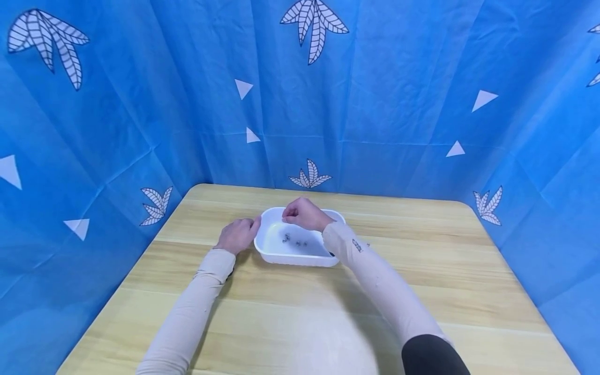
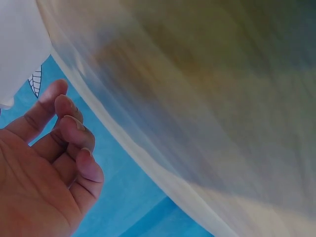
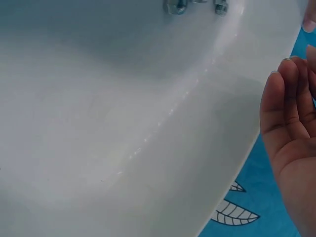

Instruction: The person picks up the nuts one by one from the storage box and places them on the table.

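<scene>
A white plastic basin (image 1: 295,259) sits on the wooden table, with several small shiny metal pieces (image 1: 298,243) on its floor. Two of the metal pieces (image 3: 176,6) also show at the top of the right wrist view; their exact kind is unclear. Beside the basin's left rim is my left hand (image 1: 239,234), its thumb side at the rim. The left wrist view shows its fingers (image 2: 74,131) loosely bent, apart from the white wall. Over the basin's far part hovers my right hand (image 1: 304,213), thumb and fingertips close together. Whether they pinch something small cannot be seen.
The light wooden table (image 1: 300,317) reaches back to a blue patterned curtain (image 1: 375,104), which hangs at the back and both sides. A tiny piece (image 1: 367,244) lies on the table right of the basin, near the right sleeve (image 1: 375,276).
</scene>
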{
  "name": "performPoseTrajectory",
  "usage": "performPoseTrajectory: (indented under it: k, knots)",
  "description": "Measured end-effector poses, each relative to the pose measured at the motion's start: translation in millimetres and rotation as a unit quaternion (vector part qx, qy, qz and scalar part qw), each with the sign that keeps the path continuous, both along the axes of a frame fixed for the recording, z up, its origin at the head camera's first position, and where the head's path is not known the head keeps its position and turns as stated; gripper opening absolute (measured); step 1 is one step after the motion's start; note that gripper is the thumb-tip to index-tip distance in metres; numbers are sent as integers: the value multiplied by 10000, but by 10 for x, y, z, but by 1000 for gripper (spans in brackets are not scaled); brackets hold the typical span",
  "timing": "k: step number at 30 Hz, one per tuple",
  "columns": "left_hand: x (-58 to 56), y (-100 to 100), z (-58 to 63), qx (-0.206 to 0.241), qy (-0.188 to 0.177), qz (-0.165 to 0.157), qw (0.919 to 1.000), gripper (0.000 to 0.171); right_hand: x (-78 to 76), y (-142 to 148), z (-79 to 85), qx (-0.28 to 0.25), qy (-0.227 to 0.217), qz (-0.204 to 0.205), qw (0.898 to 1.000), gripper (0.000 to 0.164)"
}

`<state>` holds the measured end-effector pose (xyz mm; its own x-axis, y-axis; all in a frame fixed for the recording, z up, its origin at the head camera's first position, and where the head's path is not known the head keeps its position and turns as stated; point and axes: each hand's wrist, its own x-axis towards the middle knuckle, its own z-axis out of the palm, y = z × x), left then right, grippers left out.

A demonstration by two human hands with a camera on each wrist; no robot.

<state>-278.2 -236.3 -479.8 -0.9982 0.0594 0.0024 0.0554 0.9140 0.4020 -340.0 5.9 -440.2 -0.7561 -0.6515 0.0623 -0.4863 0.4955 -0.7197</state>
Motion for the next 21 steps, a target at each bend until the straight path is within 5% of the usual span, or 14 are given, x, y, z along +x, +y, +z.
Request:
performPoseTrajectory:
  k: [10, 21]
  knots:
    - [4, -8, -12, 19, 19, 12, 10000, 78, -10, -33, -114, 637, 197, 247, 9975, 14]
    - [4, 4, 4, 24, -37, 49, 10000, 78, 62, -74, -119, 1378, -105, 161, 9903, 23]
